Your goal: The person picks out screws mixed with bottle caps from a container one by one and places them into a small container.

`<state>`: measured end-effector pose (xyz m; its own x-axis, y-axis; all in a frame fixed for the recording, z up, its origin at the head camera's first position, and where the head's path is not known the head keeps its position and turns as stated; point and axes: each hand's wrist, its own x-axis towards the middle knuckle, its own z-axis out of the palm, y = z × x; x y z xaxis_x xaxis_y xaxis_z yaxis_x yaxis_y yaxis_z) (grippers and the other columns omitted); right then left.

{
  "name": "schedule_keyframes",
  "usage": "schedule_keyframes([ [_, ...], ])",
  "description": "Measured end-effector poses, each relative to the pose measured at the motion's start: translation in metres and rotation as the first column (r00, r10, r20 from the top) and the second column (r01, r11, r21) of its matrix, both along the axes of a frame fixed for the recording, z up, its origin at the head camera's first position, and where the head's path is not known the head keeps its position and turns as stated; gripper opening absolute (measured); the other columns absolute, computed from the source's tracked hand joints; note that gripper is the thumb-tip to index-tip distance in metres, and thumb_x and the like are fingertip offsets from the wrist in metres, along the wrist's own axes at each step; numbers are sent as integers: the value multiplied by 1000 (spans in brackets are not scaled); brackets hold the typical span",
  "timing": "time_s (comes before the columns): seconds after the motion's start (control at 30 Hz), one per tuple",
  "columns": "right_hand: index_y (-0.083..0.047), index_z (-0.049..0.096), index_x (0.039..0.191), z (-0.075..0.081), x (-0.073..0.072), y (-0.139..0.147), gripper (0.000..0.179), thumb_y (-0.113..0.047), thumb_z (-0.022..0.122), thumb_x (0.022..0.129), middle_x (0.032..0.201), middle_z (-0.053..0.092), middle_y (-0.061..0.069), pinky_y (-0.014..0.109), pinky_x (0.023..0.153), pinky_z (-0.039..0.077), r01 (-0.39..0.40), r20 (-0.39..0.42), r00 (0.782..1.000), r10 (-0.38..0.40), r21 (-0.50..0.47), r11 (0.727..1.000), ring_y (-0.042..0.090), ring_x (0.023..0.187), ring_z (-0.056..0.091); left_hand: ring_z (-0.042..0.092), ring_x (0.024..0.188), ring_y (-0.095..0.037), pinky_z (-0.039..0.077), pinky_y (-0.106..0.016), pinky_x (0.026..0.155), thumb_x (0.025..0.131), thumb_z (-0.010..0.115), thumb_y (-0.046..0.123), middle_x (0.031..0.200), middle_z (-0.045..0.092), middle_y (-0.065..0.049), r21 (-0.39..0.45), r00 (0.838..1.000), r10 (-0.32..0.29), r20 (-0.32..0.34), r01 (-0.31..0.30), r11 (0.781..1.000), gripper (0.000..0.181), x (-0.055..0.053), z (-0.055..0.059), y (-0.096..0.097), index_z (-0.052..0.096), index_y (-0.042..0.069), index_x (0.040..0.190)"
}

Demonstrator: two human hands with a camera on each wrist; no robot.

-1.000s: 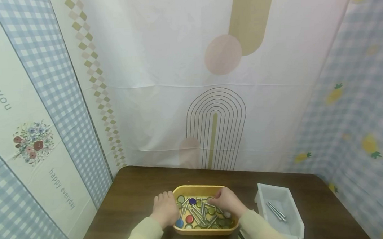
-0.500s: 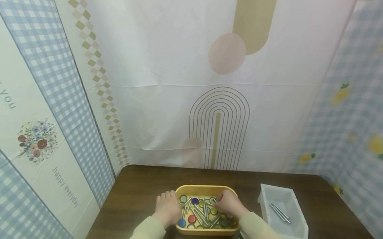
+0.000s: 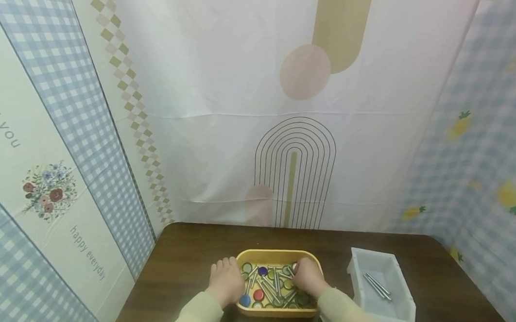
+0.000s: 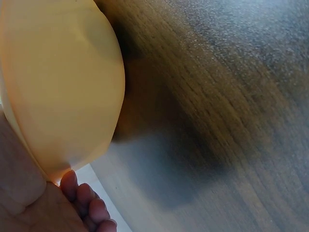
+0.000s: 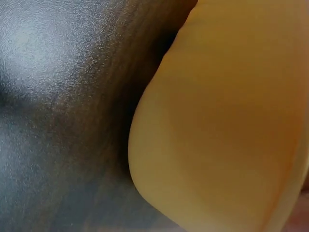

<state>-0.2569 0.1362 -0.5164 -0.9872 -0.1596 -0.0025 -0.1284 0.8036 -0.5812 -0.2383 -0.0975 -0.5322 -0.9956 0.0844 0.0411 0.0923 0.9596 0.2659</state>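
Note:
A yellow plastic tub (image 3: 281,313) stands at the front middle of the table in the head view. Inside it lie several metal bolts (image 3: 269,291) and bottle caps, among them a red cap (image 3: 258,294), a blue cap (image 3: 245,300) and a dark blue cap (image 3: 263,271). My left hand (image 3: 226,282) holds the tub's left wall, its palm against the rim in the left wrist view. Over the right part of the tub, my right hand (image 3: 309,277) reaches in with curled fingers. Its fingertips are hidden, so whether it grips a bolt is unclear.
To the right stands a white open bin (image 3: 405,289) with several metal rods (image 3: 377,286) in it. The brown wooden table (image 3: 192,247) ends at a printed curtain (image 3: 214,158) behind, with checked cloth at both sides.
My right hand has moved slightly right in the tub and turned, its fingers more hidden now. My left hand has kept its place on the tub. The head view has shifted a little.

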Motion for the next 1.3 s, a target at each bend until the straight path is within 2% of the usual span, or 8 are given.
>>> schedule_keyframes([
  [0.4,-20,26,52,-3,-1,-2,46,14,55,60,47,17,-12,21,39,18,19,-2,1000,-19,1,1000,6,43,18,43,82,-30,35,-50,81,79,54,14,84,43,-13,4,1000,0,7,0,1000,30,0,1,1,48,-3,103],
  [0.6,-21,27,51,-1,0,-1,44,14,51,63,45,19,-13,21,39,17,10,31,999,-9,-29,1000,6,42,17,43,83,-29,35,-50,82,78,56,14,85,44,-13,10,1000,4,14,-4,1000,32,0,4,1,48,-3,104],
  [0.87,-19,31,50,7,0,1,42,10,54,68,44,25,-10,22,35,20,19,151,988,11,-192,981,4,37,22,44,83,-31,36,-52,84,78,55,13,85,45,-15,5,1000,4,2,-4,1000,32,3,7,2,48,-4,104],
  [0.93,-15,39,49,9,-1,2,36,9,55,69,44,29,-9,22,35,23,34,185,983,10,-231,972,5,37,26,44,83,-31,36,-52,83,79,55,13,85,44,-15,9,1000,2,-5,-2,1000,31,4,7,2,48,-4,103],
  [1.0,-7,55,56,12,-2,2,22,8,58,71,48,40,-6,22,37,31,43,212,977,14,-260,965,7,40,34,44,82,-31,36,-52,83,80,54,13,84,44,-15,10,1000,1,-9,-1,1000,29,4,7,2,48,-4,103],
  [1.1,4,68,80,16,-2,4,9,6,60,77,63,54,2,26,47,44,48,232,972,25,-303,952,12,53,49,44,82,-31,36,-52,82,82,52,13,84,44,-14,19,1000,0,-10,1,1000,27,4,8,2,48,-4,102],
  [1.17,8,67,92,19,-2,5,14,5,61,79,74,59,7,31,55,49,44,240,970,42,-343,938,16,62,54,44,82,-31,36,-52,83,82,51,13,84,43,-14,23,1000,-1,-8,1,1000,27,5,8,2,47,-4,102],
  [1.3,9,63,93,24,-2,10,13,3,62,82,82,61,12,38,62,52,21,246,965,85,-400,916,18,68,57,43,82,-31,35,-52,82,82,51,13,84,43,-14,27,1000,1,-3,-1,1000,26,5,8,2,47,-4,102],
])
